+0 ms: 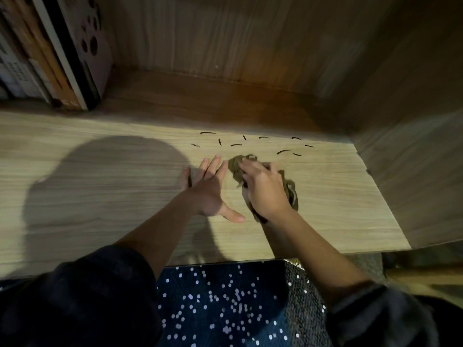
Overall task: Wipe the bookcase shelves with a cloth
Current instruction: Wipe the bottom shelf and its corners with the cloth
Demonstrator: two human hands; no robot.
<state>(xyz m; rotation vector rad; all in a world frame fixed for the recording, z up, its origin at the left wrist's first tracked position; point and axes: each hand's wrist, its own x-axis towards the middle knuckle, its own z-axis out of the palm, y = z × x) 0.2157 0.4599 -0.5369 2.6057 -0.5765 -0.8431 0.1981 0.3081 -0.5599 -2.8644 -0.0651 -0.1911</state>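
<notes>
While the right hand (265,189) curls its fingers into the bunched cloth (235,166) on the shelf (100,196), the left hand (208,189) lies flat and spread just beside it. It looks soft, light and floppy, so it is best gripped by the wad. Dark slivers (283,152) lie scattered just ahead, books (50,58) stand well off at the back left, and the side wall (413,171) crowds the right.

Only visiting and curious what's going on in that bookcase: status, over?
Right hand grips cloth on shelf. Left hand open, flat beside it. Dark slivers scattered just beyond cloth. Books at far left.
</notes>
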